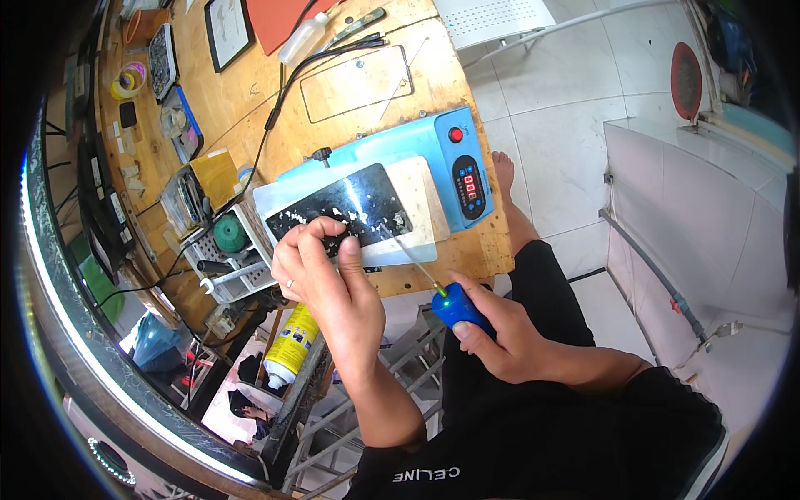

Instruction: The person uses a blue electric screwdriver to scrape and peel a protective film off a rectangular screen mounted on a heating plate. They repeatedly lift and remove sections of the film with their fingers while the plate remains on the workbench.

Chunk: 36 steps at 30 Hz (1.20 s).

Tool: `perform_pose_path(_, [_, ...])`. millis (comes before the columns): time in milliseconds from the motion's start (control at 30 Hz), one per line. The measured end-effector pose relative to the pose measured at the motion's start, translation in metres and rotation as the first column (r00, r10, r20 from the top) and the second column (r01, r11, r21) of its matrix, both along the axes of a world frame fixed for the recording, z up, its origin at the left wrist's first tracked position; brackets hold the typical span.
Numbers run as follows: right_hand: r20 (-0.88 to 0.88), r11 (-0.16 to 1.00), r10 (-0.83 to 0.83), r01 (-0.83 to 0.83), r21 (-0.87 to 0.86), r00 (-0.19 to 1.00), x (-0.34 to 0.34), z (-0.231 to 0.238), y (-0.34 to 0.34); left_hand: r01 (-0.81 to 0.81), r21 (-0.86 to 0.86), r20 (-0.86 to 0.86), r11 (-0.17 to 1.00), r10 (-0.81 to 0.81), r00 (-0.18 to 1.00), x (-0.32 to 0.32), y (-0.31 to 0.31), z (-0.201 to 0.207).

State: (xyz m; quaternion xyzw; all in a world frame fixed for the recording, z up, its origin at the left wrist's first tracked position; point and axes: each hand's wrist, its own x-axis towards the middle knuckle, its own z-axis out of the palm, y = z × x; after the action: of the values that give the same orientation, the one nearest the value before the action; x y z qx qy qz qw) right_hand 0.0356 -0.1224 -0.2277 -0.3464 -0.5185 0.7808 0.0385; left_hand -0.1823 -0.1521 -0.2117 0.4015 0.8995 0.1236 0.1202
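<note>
A black glass screen panel, scattered with pale shreds and flakes, lies at an angle on a whitish sheet atop a light-blue heating plate machine. Over the panel's near left part, my left hand is closed, its fingers curled and its thumb near the index finger. Whatever may be between those fingertips is hidden. My right hand grips a blue handheld power tool with a small green light. Its long thin metal shaft reaches to the panel's right end.
On the machine are a red button and a lit display. A black cable crosses the wooden bench. Left of the machine stands a white perforated basket with a green spool and wrench. Below is a yellow spray can.
</note>
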Motion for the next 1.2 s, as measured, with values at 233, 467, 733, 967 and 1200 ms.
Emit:
perform_pose_path(233, [-0.015,1.0,-0.017,0.017,0.002,1.0,0.005,0.001,0.005,-0.084,-0.056,-0.147,0.995,0.075,0.986,0.018,0.012,-0.009])
perform_pose_path(467, [0.003,1.0,0.023,-0.023,0.012,1.0,0.009,0.002,0.012,-0.025,-0.037,-0.018,0.999,0.025,1.0,0.005,0.006,0.002])
perform_pose_path(733, [-0.014,0.996,0.01,-0.009,0.09,1.0,0.012,0.0,0.013,-0.097,-0.051,-0.145,0.994,0.089,0.985,0.02,0.014,-0.008])
perform_pose_path(967, [0.029,0.996,0.088,-0.088,0.02,0.996,0.016,0.007,0.028,-0.079,-0.035,-0.025,0.996,0.078,0.997,0.01,0.007,0.002])
perform_pose_path(1200, [0.053,0.989,0.131,-0.134,0.06,0.99,0.019,0.006,0.036,-0.132,-0.057,-0.105,0.99,0.125,0.987,0.028,0.015,-0.007])
